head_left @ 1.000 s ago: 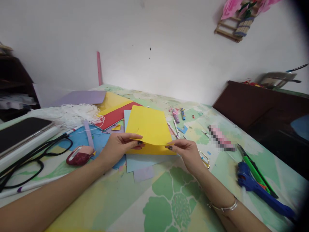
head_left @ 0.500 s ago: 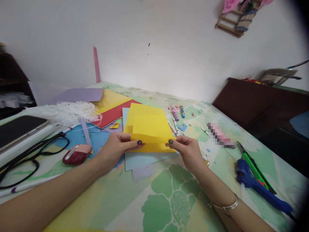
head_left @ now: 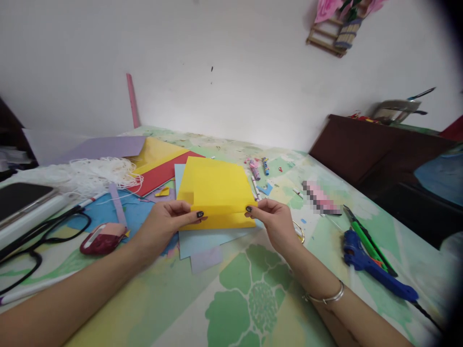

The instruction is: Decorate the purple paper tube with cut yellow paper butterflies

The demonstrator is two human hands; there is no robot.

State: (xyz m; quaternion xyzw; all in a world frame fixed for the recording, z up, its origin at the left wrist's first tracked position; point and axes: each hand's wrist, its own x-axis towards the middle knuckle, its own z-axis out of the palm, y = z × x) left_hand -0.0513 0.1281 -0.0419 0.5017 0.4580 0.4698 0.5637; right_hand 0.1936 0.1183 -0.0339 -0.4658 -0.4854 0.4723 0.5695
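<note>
Between both hands is a sheet of yellow paper point(head_left: 219, 185), its near edge pinched at the two corners and raised a little or folded; I cannot tell which. More yellow paper shows beneath that edge. My left hand point(head_left: 164, 224) is closed on the left corner, thumb on top. At the right corner my right hand point(head_left: 277, 221) grips the same edge in the same way. Light blue paper point(head_left: 206, 246) lies under the yellow, with a pale purple scrap point(head_left: 207, 260) sticking out in front. A silver bracelet circles the right wrist.
On the left are black glasses point(head_left: 36, 243), a dark red case point(head_left: 103, 238), a phone point(head_left: 27, 198) and tangled white string point(head_left: 83, 173). Red paper point(head_left: 162, 176) lies behind. At right sit a blue glue gun point(head_left: 376, 270) and a green cutter point(head_left: 369, 243). Scissors' handle point(head_left: 298, 232) shows beside my right hand.
The view has turned slightly right, so the things on the table appear further left. Both hands keep their hold on the yellow paper, with little change in its shape.
</note>
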